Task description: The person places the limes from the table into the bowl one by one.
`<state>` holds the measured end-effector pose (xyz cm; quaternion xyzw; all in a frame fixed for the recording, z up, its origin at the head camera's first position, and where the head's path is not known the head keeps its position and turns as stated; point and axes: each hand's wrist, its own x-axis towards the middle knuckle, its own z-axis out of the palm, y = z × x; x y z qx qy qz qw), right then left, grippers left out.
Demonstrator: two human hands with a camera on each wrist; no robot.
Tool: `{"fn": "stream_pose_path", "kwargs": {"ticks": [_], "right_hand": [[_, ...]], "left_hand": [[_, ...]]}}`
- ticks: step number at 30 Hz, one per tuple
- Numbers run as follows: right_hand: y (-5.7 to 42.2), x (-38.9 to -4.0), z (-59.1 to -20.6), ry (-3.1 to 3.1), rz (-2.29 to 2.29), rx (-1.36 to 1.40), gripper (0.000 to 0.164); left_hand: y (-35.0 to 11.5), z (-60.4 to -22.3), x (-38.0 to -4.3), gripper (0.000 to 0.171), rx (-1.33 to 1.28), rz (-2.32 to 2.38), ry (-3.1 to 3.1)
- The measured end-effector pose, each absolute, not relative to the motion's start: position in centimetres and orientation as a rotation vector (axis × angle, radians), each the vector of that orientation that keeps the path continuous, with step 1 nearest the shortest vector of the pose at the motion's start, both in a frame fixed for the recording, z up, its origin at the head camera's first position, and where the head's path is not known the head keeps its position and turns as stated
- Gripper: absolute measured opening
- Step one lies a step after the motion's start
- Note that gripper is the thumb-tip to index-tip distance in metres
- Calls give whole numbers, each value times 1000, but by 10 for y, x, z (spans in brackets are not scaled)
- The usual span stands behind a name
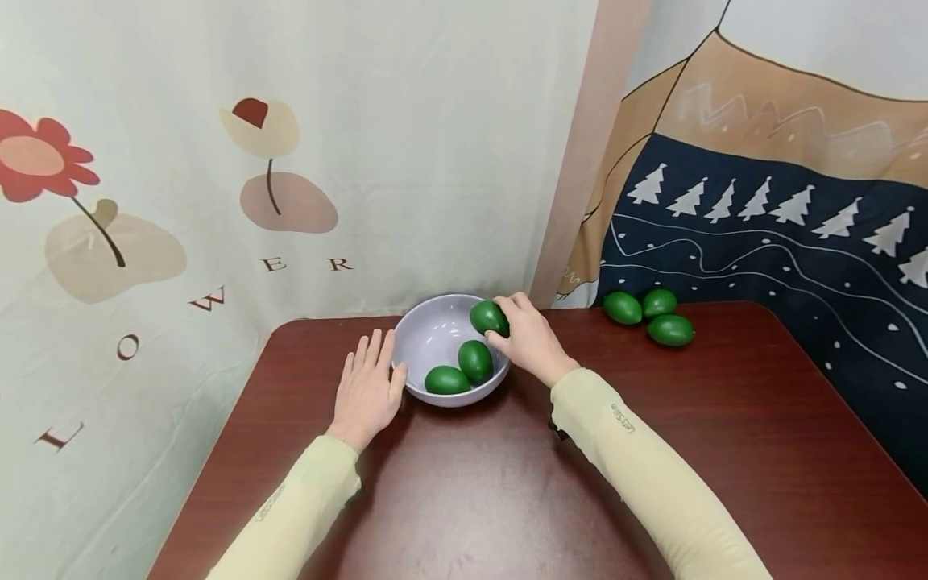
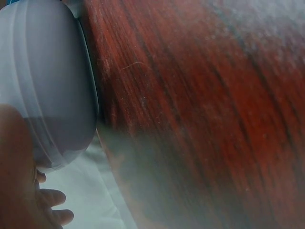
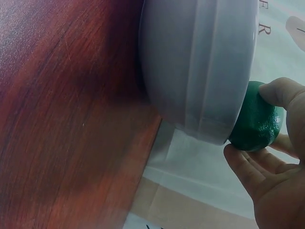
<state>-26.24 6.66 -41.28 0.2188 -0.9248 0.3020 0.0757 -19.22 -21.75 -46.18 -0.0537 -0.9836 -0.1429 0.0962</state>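
A pale lavender bowl (image 1: 432, 332) stands near the back edge of the table, with two green limes lying inside it, one at the front (image 1: 446, 380) and another lime (image 1: 475, 360) against it. My right hand (image 1: 532, 337) pinches a third lime (image 1: 490, 318) between thumb and fingers at the bowl's right rim. In the right wrist view that held lime (image 3: 256, 118) overlaps the rim. My left hand (image 1: 368, 391) has its fingers straight and lies along the left side of the bowl, thumb at the rim.
Three more limes (image 1: 670, 329) sit grouped at the table's back right. The dark red wooden table (image 1: 464, 491) ends at a printed curtain (image 1: 435, 161) behind the bowl. A navy cloth with white trees (image 1: 754, 234) hangs at the right.
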Motion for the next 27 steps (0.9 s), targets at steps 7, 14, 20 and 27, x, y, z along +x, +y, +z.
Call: {"fn": "stream_pose_path", "kwargs": {"ticks": [7, 14, 20, 27], "right_hand": [[63, -265, -415, -2763, 888, 669, 50], [57, -266, -415, -2794, 846, 689, 52], [51, -266, -418, -2802, 799, 714, 55], [47, -269, -420, -2796, 741, 718, 55]], "left_hand": [[-218, -461, -194, 63, -158, -420, -2935], [-218, -462, -192, 63, -161, -432, -2917], [-218, -463, -190, 63, -158, -434, -2925], [-218, -462, -191, 63, -160, -457, -2914]]}}
